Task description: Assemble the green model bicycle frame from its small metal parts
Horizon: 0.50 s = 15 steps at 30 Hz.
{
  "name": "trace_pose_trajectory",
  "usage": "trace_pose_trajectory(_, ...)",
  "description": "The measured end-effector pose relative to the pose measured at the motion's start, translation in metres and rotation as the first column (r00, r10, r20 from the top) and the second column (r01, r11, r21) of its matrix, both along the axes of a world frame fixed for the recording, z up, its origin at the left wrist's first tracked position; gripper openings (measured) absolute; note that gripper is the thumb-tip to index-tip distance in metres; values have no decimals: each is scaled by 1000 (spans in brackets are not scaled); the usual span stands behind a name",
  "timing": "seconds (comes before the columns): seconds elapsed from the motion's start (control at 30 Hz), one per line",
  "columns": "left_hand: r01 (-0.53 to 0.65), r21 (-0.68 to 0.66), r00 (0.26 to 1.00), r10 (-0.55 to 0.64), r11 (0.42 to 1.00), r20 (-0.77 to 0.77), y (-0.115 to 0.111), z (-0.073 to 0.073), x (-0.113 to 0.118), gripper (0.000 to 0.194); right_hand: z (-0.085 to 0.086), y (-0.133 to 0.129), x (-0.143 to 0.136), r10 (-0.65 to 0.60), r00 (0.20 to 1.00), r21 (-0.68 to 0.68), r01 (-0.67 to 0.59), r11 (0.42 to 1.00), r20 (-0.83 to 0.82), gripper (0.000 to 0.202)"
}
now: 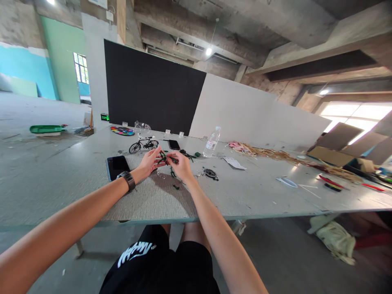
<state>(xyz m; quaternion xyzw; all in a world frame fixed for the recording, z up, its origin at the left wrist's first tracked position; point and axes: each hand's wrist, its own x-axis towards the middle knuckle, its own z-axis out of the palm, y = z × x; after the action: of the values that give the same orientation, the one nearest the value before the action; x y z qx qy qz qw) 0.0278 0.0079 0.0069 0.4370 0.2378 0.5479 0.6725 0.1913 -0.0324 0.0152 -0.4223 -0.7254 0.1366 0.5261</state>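
Observation:
Between my two hands is a small dark-green model bicycle frame (163,157), made of thin bars. My left hand (149,162), with a dark watch on its wrist, pinches it from the left. From the right, the fingers of my right hand (180,164) close on its other side. Small dark-green parts (175,187) lie on the table just below the hands. A small black spoked wheel (210,173) rests to the right of my right hand. Behind my left hand stands a finished-looking black model bicycle (143,144).
A phone (118,166) lies left of my hands, and another dark phone (174,144) lies behind them. A clear bottle (212,142) stands upright at the right, near a paper sheet (234,163). A paint palette (122,130) is at the back left. Black and white panels border the table's far side.

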Motion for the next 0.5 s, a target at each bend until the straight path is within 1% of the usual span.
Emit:
trace_pose_trajectory(0.2, -9, 14, 1000, 9, 1000, -6, 0, 0, 0, 39, 0, -1, -1, -28, 1000, 15, 28, 1000, 10, 9)
trace_pose_trajectory(0.33, 11, 25, 1000, -11, 1000, -9, 0, 0, 0, 39, 0, 0, -1, -45, 999, 21, 45, 999, 0, 7)
trace_pose_trajectory(0.5, 9, 30, 1000, -8, 1000, -9, 0, 0, 1, 40, 1, -1, -3, -43, 999, 22, 43, 999, 2, 7)
